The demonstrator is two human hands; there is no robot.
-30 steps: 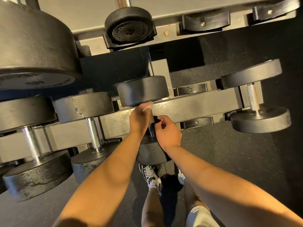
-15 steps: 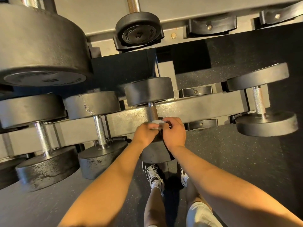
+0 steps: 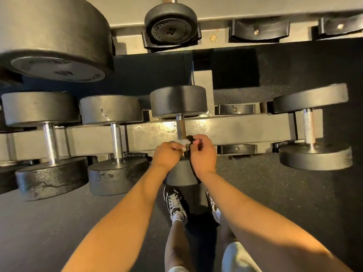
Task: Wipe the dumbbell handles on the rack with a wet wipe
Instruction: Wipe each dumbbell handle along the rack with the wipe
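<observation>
1. The left hand (image 3: 168,154) and right hand (image 3: 202,154) are together, knuckles almost touching, at the near end of the middle dumbbell's handle (image 3: 181,127) on the lower tier of the rack (image 3: 245,130).
2. Left hand: fingers are curled and pinch the wet wipe (image 3: 182,146), of which only a small pale scrap shows between the two hands.
3. Right hand: fingers are curled just beside the wipe. Whether they grip the wipe, the handle or neither cannot be told.
4. The far half of the handle is bare metal and runs up to the far head (image 3: 178,101). The near head (image 3: 179,176) sits under both wrists at the front edge of the rack.
5. Two dumbbells (image 3: 116,142) (image 3: 50,143) lie to the left on the same tier and one dumbbell (image 3: 308,126) lies towards the right end, well apart.
6. Vacant cradles (image 3: 236,109) lie between the middle and right-end dumbbells.
7. Upper tier: a head marked 25 (image 3: 170,26) sits above the middle dumbbell.
</observation>
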